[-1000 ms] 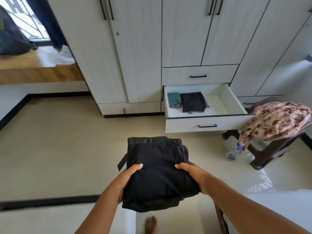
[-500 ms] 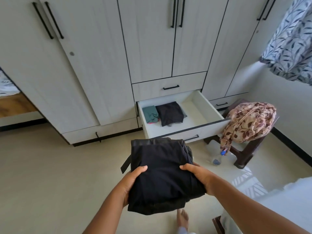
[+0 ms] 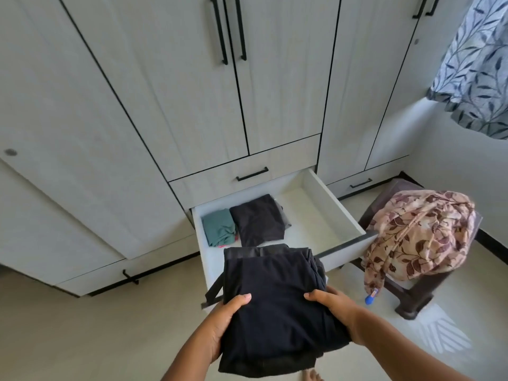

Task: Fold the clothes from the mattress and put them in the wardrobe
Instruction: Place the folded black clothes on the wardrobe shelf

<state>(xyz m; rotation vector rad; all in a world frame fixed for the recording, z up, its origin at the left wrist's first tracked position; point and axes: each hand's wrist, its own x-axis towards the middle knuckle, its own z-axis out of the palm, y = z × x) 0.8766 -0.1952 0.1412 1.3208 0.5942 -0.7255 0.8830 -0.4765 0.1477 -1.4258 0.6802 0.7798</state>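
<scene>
A folded black garment point(image 3: 277, 306) is held flat in front of me, its far edge over the front of the open wardrobe drawer point(image 3: 334, 209). My left hand point(image 3: 224, 321) grips its left side and my right hand point(image 3: 334, 306) grips its right side, thumbs on top. Inside the drawer lie a folded teal garment point(image 3: 219, 227) at the left and a folded black garment point(image 3: 259, 220) beside it. The drawer's right half is bare white. The pale grey wardrobe point(image 3: 170, 86) fills the view above, doors closed.
A dark wooden stool point(image 3: 417, 295) stands right of the drawer, with a floral cloth point(image 3: 420, 232) heaped on it. A blue-capped bottle point(image 3: 369, 298) lies by the stool leg. A leaf-patterned curtain point(image 3: 475, 61) hangs at the upper right. Beige tiled floor lies below.
I have walked closer to the wardrobe. The open drawer now sits just beyond the held garment, which stays gripped by both hands.
</scene>
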